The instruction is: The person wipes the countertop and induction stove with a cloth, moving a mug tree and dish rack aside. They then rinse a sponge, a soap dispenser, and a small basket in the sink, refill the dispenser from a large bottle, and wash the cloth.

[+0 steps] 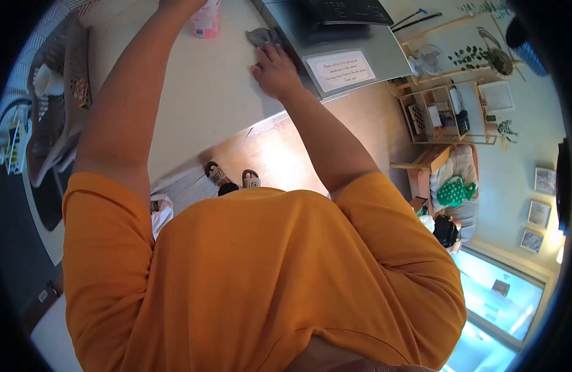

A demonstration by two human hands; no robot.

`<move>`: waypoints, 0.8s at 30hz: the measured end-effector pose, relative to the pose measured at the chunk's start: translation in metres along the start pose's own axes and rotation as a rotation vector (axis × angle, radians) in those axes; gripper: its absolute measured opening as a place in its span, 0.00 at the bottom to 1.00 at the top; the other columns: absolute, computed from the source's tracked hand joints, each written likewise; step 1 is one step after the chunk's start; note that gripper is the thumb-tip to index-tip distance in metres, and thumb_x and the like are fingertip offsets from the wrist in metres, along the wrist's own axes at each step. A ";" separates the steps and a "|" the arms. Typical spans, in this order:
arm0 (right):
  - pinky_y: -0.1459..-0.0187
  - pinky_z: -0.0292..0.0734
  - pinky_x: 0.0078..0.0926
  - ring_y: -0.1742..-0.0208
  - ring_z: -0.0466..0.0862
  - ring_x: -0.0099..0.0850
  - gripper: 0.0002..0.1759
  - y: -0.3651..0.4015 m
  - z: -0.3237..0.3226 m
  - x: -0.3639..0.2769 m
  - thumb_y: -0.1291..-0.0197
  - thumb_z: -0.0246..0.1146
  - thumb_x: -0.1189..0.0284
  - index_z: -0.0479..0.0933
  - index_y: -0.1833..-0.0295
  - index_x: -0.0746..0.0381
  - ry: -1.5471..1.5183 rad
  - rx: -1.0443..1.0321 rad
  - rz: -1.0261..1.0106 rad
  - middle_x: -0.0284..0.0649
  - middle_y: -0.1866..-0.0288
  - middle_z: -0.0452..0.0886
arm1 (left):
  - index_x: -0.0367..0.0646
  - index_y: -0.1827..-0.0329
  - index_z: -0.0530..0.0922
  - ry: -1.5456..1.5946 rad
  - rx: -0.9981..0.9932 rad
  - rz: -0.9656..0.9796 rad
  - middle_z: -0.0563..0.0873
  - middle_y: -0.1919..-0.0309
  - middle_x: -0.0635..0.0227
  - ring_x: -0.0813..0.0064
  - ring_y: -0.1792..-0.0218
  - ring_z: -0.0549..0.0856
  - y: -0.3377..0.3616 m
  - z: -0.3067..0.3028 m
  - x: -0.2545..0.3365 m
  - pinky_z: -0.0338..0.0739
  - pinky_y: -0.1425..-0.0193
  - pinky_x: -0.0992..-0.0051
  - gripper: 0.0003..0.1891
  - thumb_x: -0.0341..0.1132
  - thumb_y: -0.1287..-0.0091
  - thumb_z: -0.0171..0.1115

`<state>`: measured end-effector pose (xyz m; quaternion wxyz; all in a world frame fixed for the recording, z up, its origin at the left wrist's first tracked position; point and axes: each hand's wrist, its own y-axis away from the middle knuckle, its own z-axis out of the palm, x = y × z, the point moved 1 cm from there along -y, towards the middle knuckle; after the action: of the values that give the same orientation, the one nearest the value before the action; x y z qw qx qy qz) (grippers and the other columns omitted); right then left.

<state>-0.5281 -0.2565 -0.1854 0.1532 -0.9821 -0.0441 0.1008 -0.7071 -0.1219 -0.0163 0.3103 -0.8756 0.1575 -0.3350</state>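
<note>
My right hand (277, 72) is palm down on the pale tabletop (205, 93), its fingers over a crumpled grey cloth (259, 37) held against the surface. The cloth pokes out past the fingertips, beside the edge of a dark grey cabinet top. At the upper frame edge, my left hand (179, 4) is mostly cut off, right by a pink and white container (206, 23) with a barcode label. Its fingers are out of sight, so whether they grip the container does not show.
A printed notice (340, 69) lies on the grey cabinet top (298, 31), below a black appliance (348, 11). To the left stands a woven basket (66, 111) with items inside. Sandalled feet (233, 178) show beyond the table edge. Wooden shelving (444, 115) and a cushioned seat are at right.
</note>
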 end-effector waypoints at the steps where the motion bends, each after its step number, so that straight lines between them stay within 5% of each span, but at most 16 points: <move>1: 0.32 0.58 0.45 0.29 0.61 0.51 0.29 0.014 -0.003 -0.002 0.38 0.56 0.56 0.67 0.35 0.60 -0.013 -0.005 -0.016 0.49 0.29 0.62 | 0.45 0.33 0.55 -0.006 -0.001 0.044 0.59 0.36 0.47 0.51 0.38 0.67 0.012 -0.005 -0.005 0.67 0.36 0.59 0.48 0.32 0.57 0.77; 4: 0.34 0.60 0.47 0.33 0.65 0.53 0.28 0.057 -0.026 -0.005 0.43 0.59 0.62 0.69 0.38 0.65 -0.078 0.077 0.004 0.53 0.34 0.66 | 0.46 0.29 0.51 -0.049 0.011 0.195 0.55 0.32 0.47 0.51 0.34 0.63 0.052 -0.031 -0.021 0.63 0.32 0.57 0.50 0.35 0.53 0.76; 6: 0.36 0.62 0.48 0.35 0.67 0.53 0.26 0.076 -0.031 -0.010 0.45 0.59 0.68 0.70 0.41 0.67 -0.081 0.115 -0.024 0.53 0.37 0.69 | 0.49 0.40 0.71 0.239 -0.047 0.036 0.73 0.43 0.64 0.64 0.42 0.73 0.126 -0.069 0.003 0.72 0.43 0.67 0.28 0.34 0.45 0.70; 8: 0.38 0.64 0.47 0.36 0.68 0.52 0.24 0.082 -0.023 -0.023 0.47 0.56 0.73 0.72 0.43 0.67 -0.065 0.146 -0.037 0.52 0.39 0.72 | 0.49 0.38 0.69 0.445 -0.363 -0.365 0.76 0.45 0.67 0.68 0.41 0.73 0.192 -0.099 0.010 0.71 0.41 0.68 0.26 0.32 0.41 0.66; 11: 0.39 0.68 0.44 0.39 0.72 0.54 0.23 0.065 -0.004 -0.067 0.50 0.56 0.77 0.74 0.45 0.68 -0.085 0.184 -0.151 0.53 0.41 0.74 | 0.44 0.36 0.66 0.568 -0.581 -0.539 0.75 0.43 0.68 0.68 0.40 0.73 0.253 -0.130 -0.016 0.71 0.40 0.69 0.26 0.33 0.37 0.62; 13: 0.43 0.72 0.40 0.42 0.75 0.49 0.21 0.049 -0.004 -0.110 0.49 0.53 0.79 0.76 0.47 0.66 -0.244 0.097 -0.215 0.51 0.45 0.77 | 0.38 0.36 0.64 0.913 -0.453 -0.992 0.75 0.43 0.64 0.67 0.42 0.75 0.272 -0.155 -0.031 0.71 0.39 0.69 0.25 0.34 0.34 0.58; 15: 0.45 0.73 0.33 0.46 0.79 0.44 0.21 0.019 0.003 -0.131 0.44 0.50 0.79 0.76 0.45 0.63 -0.665 -0.073 -0.273 0.49 0.48 0.80 | 0.37 0.37 0.64 1.070 -0.256 -1.137 0.74 0.42 0.60 0.64 0.42 0.76 0.276 -0.169 -0.069 0.72 0.38 0.68 0.23 0.34 0.33 0.56; 17: 0.44 0.72 0.29 0.49 0.80 0.42 0.21 0.002 -0.005 -0.127 0.45 0.50 0.81 0.76 0.45 0.63 -0.928 -0.057 -0.020 0.47 0.50 0.80 | 0.36 0.38 0.64 1.233 -0.065 -1.284 0.74 0.42 0.55 0.61 0.43 0.76 0.271 -0.185 -0.113 0.73 0.38 0.66 0.21 0.34 0.32 0.54; 20: 0.45 0.72 0.27 0.47 0.79 0.38 0.20 -0.001 -0.066 -0.086 0.42 0.49 0.81 0.76 0.45 0.61 -0.802 0.110 -0.007 0.45 0.49 0.79 | 0.33 0.41 0.60 1.490 0.487 -1.383 0.71 0.44 0.42 0.48 0.43 0.75 0.253 -0.204 -0.150 0.73 0.36 0.55 0.18 0.31 0.31 0.49; 22: 0.43 0.71 0.30 0.47 0.78 0.41 0.21 0.012 -0.084 -0.051 0.43 0.53 0.77 0.75 0.42 0.63 -0.633 0.104 0.056 0.48 0.45 0.76 | 0.33 0.40 0.59 1.567 0.521 -1.411 0.69 0.43 0.40 0.46 0.42 0.73 0.246 -0.207 -0.185 0.73 0.36 0.53 0.19 0.31 0.31 0.49; 24: 0.37 0.65 0.37 0.36 0.69 0.47 0.25 0.028 -0.053 -0.015 0.42 0.57 0.69 0.71 0.37 0.61 -0.262 0.020 0.095 0.51 0.37 0.70 | 0.33 0.39 0.58 1.639 0.532 -1.452 0.68 0.43 0.39 0.43 0.41 0.72 0.240 -0.200 -0.222 0.72 0.36 0.51 0.20 0.31 0.30 0.48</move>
<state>-0.5298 -0.3008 -0.1419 0.1511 -0.9598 -0.0162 0.2358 -1.0209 -0.2844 -0.1642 0.0217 -0.1818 -0.3096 -0.9331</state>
